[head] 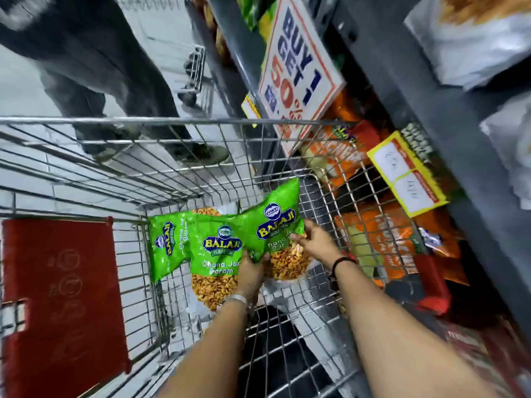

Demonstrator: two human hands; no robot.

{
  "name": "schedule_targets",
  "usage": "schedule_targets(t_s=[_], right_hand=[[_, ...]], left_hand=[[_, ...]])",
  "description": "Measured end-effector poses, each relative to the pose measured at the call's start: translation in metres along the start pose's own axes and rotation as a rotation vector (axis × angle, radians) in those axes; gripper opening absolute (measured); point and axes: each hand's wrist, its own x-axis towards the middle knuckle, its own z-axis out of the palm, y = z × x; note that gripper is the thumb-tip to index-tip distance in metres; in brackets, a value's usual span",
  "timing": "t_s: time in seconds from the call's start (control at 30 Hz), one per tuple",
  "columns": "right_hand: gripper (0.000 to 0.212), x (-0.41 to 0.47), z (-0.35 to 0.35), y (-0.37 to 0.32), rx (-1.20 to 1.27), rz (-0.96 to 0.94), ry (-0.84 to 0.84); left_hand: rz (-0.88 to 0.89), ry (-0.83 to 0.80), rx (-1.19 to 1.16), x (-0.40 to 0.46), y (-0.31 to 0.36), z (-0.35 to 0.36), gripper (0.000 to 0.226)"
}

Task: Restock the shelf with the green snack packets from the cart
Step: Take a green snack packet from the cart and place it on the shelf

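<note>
- Because the green packets lie low in the wire cart (178, 156), both my arms reach down into the basket at the centre of the frame, and I work with two hands so I can gather more than one at a go.
- My right hand (314, 242) has its fingers (298, 238) closed on the side of the rightmost green packet (277, 222), which is tipped up toward the upper right of the frame, toward the shelf side; I judge it is being lifted out first.
- My left hand (253, 272) sits at the lower edge where that packet overlaps the middle green packet (218, 254); its fingers are curled around packet edges, but I cannot tell whether they pinch one packet or both.
- A third green packet (166, 242) lies untouched further left, partly under the middle one, against the cart's wire wall.
- The shelf (402, 90) runs down the right of the frame, with orange packets (382, 248) showing through the cart's mesh; I see no clear green slot from here.
- Much is blurred: the price tag (408, 173) is unreadable, the promo sign (298, 67) is cut off by the cart rim, and the lower packet ends hide behind my wrists.
- A bystander's legs (94, 61) stand at upper left, beyond the cart.
</note>
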Motion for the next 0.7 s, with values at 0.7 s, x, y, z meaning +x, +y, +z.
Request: schedule_targets(t_s=[0.7], right_hand=[[0.081, -0.307, -0.080, -0.054, 0.375, -0.483, 0.749]], left_hand=[[0.815, -0.282, 0.180, -0.269, 0.132, 0.018, 0.048]])
